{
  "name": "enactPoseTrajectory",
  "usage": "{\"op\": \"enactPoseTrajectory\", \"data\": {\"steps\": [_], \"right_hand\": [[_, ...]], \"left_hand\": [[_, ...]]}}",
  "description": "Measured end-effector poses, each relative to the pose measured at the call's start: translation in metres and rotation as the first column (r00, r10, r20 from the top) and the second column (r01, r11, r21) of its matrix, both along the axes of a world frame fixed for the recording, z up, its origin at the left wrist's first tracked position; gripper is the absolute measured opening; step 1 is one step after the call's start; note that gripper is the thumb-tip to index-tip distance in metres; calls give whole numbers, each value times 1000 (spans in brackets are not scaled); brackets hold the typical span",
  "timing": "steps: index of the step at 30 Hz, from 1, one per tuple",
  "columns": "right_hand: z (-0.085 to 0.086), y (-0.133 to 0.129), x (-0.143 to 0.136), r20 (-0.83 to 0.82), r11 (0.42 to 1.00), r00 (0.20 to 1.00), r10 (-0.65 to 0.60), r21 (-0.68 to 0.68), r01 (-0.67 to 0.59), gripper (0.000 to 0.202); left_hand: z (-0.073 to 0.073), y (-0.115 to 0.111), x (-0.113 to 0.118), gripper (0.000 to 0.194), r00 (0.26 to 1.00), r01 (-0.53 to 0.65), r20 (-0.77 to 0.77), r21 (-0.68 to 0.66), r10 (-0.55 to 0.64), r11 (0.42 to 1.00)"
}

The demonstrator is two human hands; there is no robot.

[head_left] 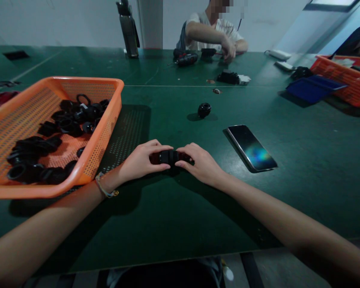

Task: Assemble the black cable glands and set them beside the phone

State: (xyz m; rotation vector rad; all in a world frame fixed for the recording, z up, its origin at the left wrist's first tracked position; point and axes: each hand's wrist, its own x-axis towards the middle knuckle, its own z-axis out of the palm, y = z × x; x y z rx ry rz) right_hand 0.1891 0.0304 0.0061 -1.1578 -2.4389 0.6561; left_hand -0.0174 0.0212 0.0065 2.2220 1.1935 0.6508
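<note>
Both of my hands grip one black plastic fitting (169, 157), held sideways low over the green table in front of me. My left hand (141, 160) pinches its left part between thumb and fingers. On the right part, my right hand (199, 162) does the same, with the fingertips curled around the end. The fingers cover both ends of the fitting. A similar round black fitting (204, 109) stands by itself on the table, beyond my hands. To the left, an orange basket (120, 92) holds several black fittings (67, 122) in loose heaps.
Right of my hands lies a phone (252, 148). Across the table (168, 224), a person (210, 32) sits near a power drill (186, 59). A dark bottle (128, 32) stands at the back. At far right are a blue tray (313, 88) and a red basket (354, 86).
</note>
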Motion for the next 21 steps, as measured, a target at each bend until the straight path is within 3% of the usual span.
{"op": "enactPoseTrajectory", "data": {"steps": [17,21], "right_hand": [[-3,0,0,-22,1000,1000,2,6,-2,19],[-3,-2,2,-71,1000,997,11,27,-9,31]], "left_hand": [[0,0,0,42,1000,9,-5,-3,-9,1000],[0,0,0,41,1000,13,-3,6,-13,1000]]}}
